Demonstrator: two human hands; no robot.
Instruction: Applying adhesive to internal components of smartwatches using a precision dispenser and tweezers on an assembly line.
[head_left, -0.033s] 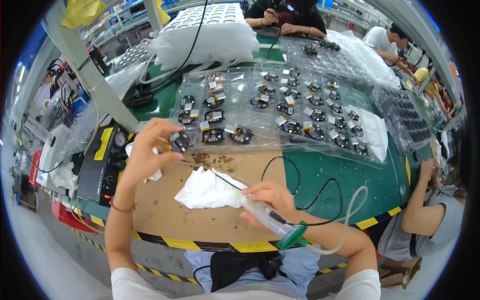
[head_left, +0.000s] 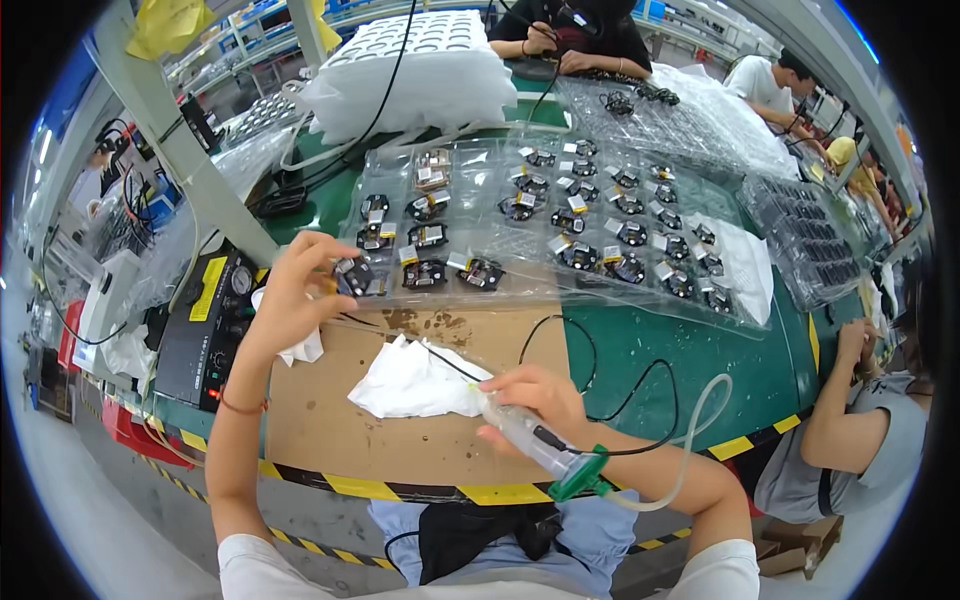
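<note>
At the left of the tray, my left hand (head_left: 300,290) has thumb and fingers closed round a small black electronic part (head_left: 357,273). My right hand (head_left: 545,400) grips a clear dispensing syringe (head_left: 522,432) with a green cap at its back end and a clear hose leading off it. The syringe's front points left, over the edge of a crumpled white tissue (head_left: 405,380). Beyond my hands lies a clear plastic tray (head_left: 470,160) with rows of similar black round parts, many bearing small silver-and-yellow pieces.
A black control box (head_left: 205,325) with a gauge stands at the left. Brown board (head_left: 330,430) covers the table in front of me. Stacked white foam trays (head_left: 410,75) rise behind, dark trays (head_left: 805,240) lie at the right. A black cable (head_left: 590,350) loops nearby. Co-workers sit opposite and to the right.
My left hand has shifted very slightly up with the black part. My right hand and the syringe have moved slightly left.
</note>
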